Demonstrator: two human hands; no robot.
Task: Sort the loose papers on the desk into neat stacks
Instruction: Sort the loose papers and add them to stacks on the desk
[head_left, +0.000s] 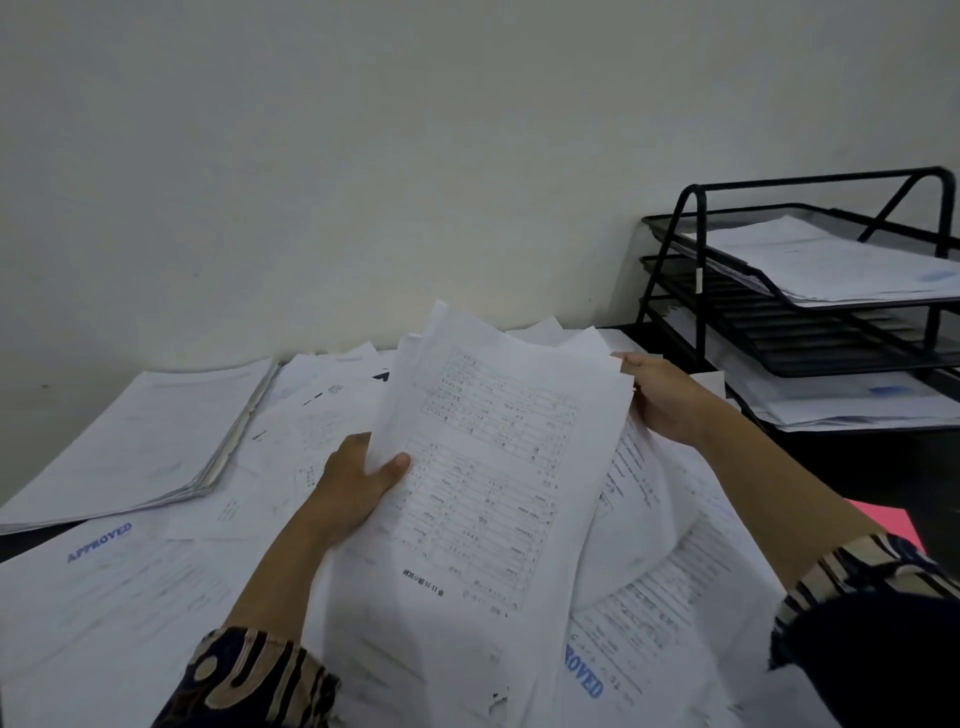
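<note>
Both hands (358, 483) gripping raised papers (498, 457)

Papers spread across the surface, a raised bundle in the middle, a tiered tray at far right.

A bundle of sheets (498, 441) is held tilted above the loose papers (156, 597) that cover the near and middle surface (31, 540); the left hand (358, 488) grips its left edge and the right hand (665, 395) its far right corner. A squared stack (140, 441) lies at the far left, its near edge overlapping the loose papers. The tiered tray (696, 249) stands at the far right against the wall (363, 156), with sheets in its top tier (831, 265) and sheets in its bottom tier (841, 400).
</note>
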